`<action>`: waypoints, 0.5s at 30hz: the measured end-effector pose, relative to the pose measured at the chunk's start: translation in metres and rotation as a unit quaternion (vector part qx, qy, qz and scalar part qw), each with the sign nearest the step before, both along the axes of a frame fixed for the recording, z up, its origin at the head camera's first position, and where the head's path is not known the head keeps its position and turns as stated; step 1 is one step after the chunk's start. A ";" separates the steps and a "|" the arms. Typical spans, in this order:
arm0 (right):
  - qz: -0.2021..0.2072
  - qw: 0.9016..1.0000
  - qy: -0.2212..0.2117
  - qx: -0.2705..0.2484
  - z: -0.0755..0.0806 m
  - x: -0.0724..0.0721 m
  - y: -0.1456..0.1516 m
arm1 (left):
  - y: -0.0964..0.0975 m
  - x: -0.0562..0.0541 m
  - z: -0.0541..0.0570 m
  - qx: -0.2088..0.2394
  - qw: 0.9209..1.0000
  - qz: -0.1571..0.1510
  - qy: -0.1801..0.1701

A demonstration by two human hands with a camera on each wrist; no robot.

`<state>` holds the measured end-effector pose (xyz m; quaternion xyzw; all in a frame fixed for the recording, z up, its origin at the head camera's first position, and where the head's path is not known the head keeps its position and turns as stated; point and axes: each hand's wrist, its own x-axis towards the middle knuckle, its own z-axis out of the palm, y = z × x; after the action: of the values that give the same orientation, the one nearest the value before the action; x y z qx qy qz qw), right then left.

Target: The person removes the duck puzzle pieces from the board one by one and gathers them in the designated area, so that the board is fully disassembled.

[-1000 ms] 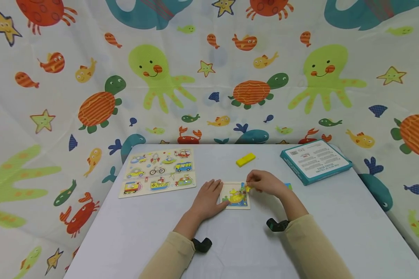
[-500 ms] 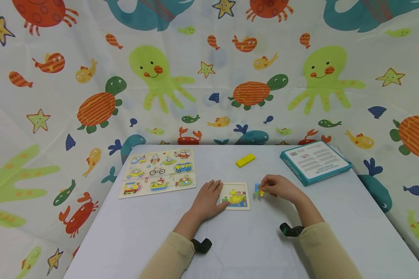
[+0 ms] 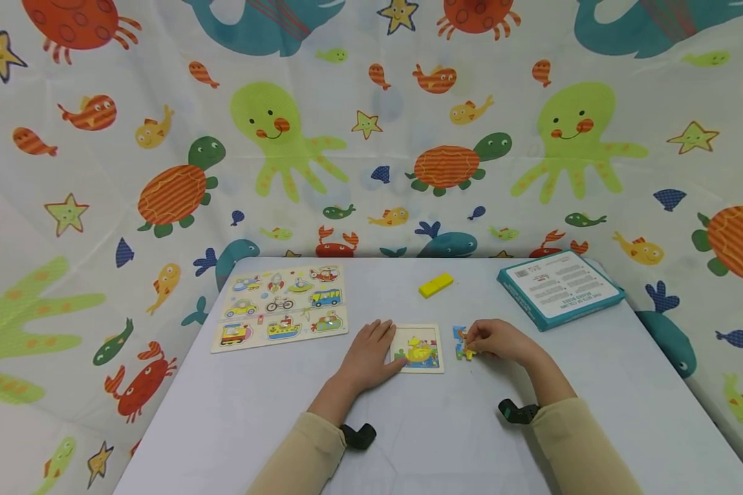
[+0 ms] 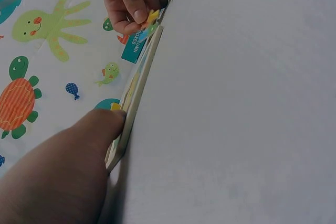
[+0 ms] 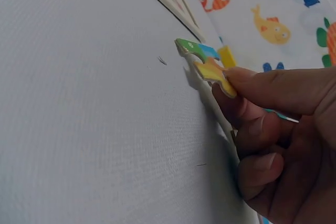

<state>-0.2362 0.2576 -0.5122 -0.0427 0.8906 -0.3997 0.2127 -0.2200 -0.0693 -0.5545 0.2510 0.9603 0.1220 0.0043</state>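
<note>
My left hand lies on the left side of a small wooden puzzle tray, thumb over its near left part. A yellow duck picture fills the tray's lower part; pale base shows above. To the tray's right, my right hand pinches a yellow-orange puzzle piece between thumb and forefinger, other fingers curled. Just beyond it is a blue-and-green puzzle piece, which the held piece partly overlaps in the right wrist view. In the left wrist view, the left thumb presses on the tray's edge.
A wooden vehicle puzzle board lies at the back left. Behind the tray sits a yellow block. A teal box stands at the back right, near the sea-animal curtain.
My right hand has moved right, off the tray's right edge, with the yellow-orange piece, then slightly nearer. Blue at the tray's upper right is gone; a blue piece shows beside the tray. Left hand stays.
</note>
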 end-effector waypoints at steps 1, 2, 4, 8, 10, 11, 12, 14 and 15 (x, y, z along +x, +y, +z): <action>0.002 1.000 0.001 0.003 0.000 0.000 0.000 | 0.000 0.000 0.000 0.000 1.000 0.000 -0.002; 0.003 1.000 0.002 0.006 0.001 0.000 0.000 | 0.000 0.000 0.000 -0.001 1.000 0.000 -0.002; 0.003 1.000 0.003 0.011 0.001 0.000 -0.001 | 0.000 0.000 0.001 -0.002 1.000 0.001 -0.003; 0.001 1.000 0.006 0.018 0.001 0.000 -0.003 | 0.000 -0.001 0.000 -0.004 1.000 0.000 0.001; 0.003 1.000 0.012 0.019 0.001 0.000 -0.004 | 0.000 -0.001 0.000 -0.004 1.000 0.000 0.003; 0.003 1.000 0.014 0.018 0.000 0.000 -0.004 | 0.000 -0.001 0.000 -0.005 1.000 0.000 0.003; 0.003 1.000 0.017 0.016 0.000 0.000 -0.004 | 0.000 -0.001 0.000 -0.005 1.000 0.000 0.003; 0.003 1.000 0.021 0.011 -0.001 0.000 -0.004 | 0.000 -0.001 0.000 -0.004 1.000 0.000 0.002; 0.002 1.000 0.023 0.010 -0.001 0.000 -0.005 | 0.000 -0.001 0.000 -0.004 1.000 0.001 0.002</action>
<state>-0.2363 0.2530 -0.5130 -0.0518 0.8989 -0.3896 0.1936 -0.2207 -0.0692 -0.5544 0.2503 0.9610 0.1176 0.0031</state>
